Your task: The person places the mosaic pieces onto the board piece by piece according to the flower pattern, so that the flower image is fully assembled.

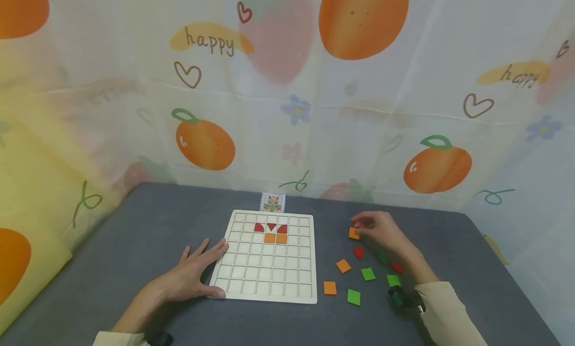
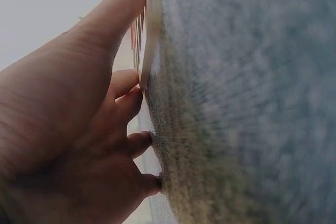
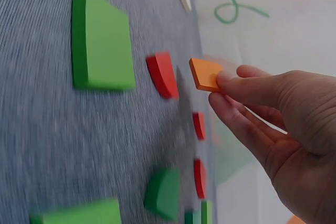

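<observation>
A white grid board (image 1: 268, 266) lies on the dark grey table. Three red pieces (image 1: 271, 227) sit in one row of its cells, and two orange squares (image 1: 275, 238) lie in the row below. My left hand (image 1: 190, 276) is spread at the board's left side, thumb on the near corner and index fingertip on the edge. In the left wrist view the other fingertips (image 2: 140, 142) touch the cloth. My right hand (image 1: 381, 231) pinches an orange square tile (image 3: 205, 73) between thumb and fingers, raised off the table to the right of the board.
Right of the board lie loose orange tiles (image 1: 330, 288), green squares (image 1: 354, 297), red pieces (image 1: 358, 252) and a dark green piece (image 3: 162, 193). A small pattern card (image 1: 272, 202) sits behind the board. A printed curtain (image 1: 296, 136) hangs along the table's back.
</observation>
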Available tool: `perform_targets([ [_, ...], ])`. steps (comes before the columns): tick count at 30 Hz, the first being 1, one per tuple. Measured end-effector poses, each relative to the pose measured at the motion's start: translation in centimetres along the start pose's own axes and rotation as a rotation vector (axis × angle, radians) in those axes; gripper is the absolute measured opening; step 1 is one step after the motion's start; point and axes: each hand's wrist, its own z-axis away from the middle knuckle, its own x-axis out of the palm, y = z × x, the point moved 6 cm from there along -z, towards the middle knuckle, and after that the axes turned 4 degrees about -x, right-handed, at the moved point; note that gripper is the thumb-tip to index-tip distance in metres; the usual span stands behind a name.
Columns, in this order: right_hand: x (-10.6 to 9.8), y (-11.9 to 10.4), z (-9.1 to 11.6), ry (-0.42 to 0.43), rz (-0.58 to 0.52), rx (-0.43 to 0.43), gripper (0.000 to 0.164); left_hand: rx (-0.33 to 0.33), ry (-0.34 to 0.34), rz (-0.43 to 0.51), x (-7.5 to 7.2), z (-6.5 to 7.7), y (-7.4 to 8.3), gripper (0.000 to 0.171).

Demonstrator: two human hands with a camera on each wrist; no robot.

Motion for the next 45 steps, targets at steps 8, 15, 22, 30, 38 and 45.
perform_targets([
  [8,1.6,-1.4,-1.5,-0.025,-0.004,-0.057,0.025,-0.007,0.003,-0.012,0.0,-0.1,0.2,0.112],
  [15,3.0,-2.7,-2.7,-0.046,-0.048,-0.053,0.025,-0.029,-0.010,-0.008,0.2,-0.1,0.0,0.112],
  [22,4.7,-4.7,-4.4,-0.053,-0.078,-0.068,0.025,-0.046,-0.001,0.004,-0.2,0.2,-0.2,0.113],
  [30,6.3,-7.5,-6.4,-0.041,-0.127,-0.111,0.026,-0.019,-0.010,0.033,0.0,0.2,-0.2,0.111],
  [38,8.4,-10.1,-8.1,-0.076,-0.212,-0.141,0.026,-0.032,-0.019,0.045,0.3,0.1,-0.3,0.111],
  [45,10.4,-11.4,-8.7,-0.089,-0.280,-0.144,0.025,-0.034,-0.020,0.038,0.3,-0.1,-0.4,0.111],
])
